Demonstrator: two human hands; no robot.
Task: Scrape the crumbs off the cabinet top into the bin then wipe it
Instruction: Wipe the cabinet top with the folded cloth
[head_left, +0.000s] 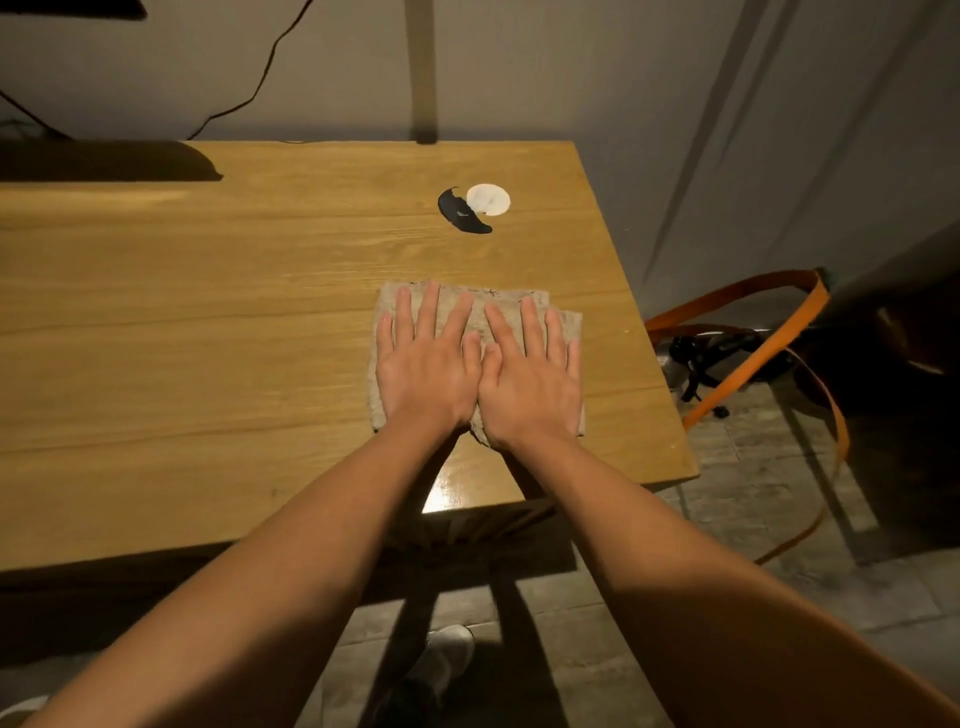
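Count: one cloth (519, 304), one white disc (488, 199), one black curved piece (462, 213). Left hand (423, 371) and right hand (530, 384) lie side by side, palms down, fingers straight, pressing flat on the cloth; nothing grasped. Disc and black piece touch, beyond the fingertips. Wooden cabinet top (208, 312) under both hands. Orange strap (753, 358) on tiled floor (753, 519), right of right hand. Grey wall (571, 67) ahead.

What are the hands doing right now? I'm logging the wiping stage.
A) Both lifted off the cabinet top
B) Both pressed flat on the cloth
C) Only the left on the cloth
B: the left hand and right hand lie flat, fingers straight, on the cloth.
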